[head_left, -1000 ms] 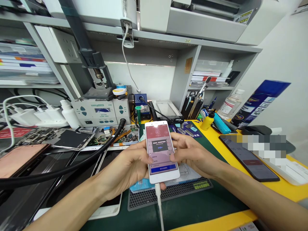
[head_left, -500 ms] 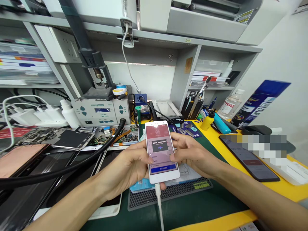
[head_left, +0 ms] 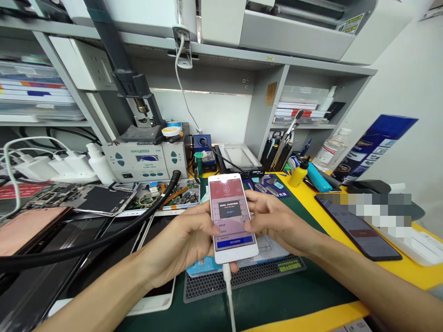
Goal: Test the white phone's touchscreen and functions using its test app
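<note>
A white smartphone (head_left: 231, 216) with a lit red and blue screen is held upright above the green work mat (head_left: 277, 299). My left hand (head_left: 183, 242) wraps its left edge and underside, thumb on the screen's edge. My right hand (head_left: 273, 221) grips the right edge, thumb resting on the screen. A white cable (head_left: 229, 295) plugs into the phone's bottom and runs toward me.
A rework station (head_left: 145, 159) and a parts tray (head_left: 169, 193) stand behind the phone. A thick black hose (head_left: 104, 235) crosses the left side over dismantled phones (head_left: 100, 199). A dark phone (head_left: 360, 228) lies on the yellow table at right, near bottles (head_left: 313, 177) and a tool holder (head_left: 278, 154).
Both hands and the phone stay put. Only the waveform in the dark box on the screen has changed.
</note>
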